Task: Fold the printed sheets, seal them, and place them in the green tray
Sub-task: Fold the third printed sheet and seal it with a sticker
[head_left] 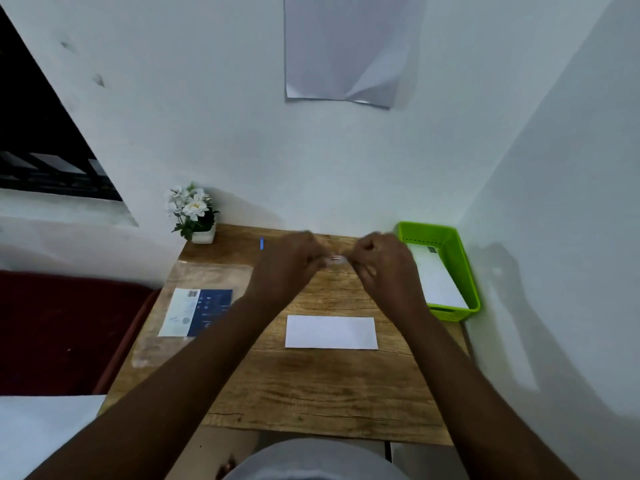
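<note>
A small wooden surface (311, 386) stands against a pale wall, a pot of white flowers (194, 213) at its far left corner. Near its middle lies a folded white sheet (331, 332), apparently not yet sealed. Above it, your left hand (287, 263) and right hand (384, 266) meet in the air, fingers curled, pinching a small clear strip (335, 260) between them, probably tape or a sticker for sealing. At the far right, the green tray (464, 268) already holds at least one white folded sheet (436, 282). At left, a clear plastic sleeve (194, 306) holds a blue-and-white printed sheet (197, 311), seemingly still to be folded.
</note>
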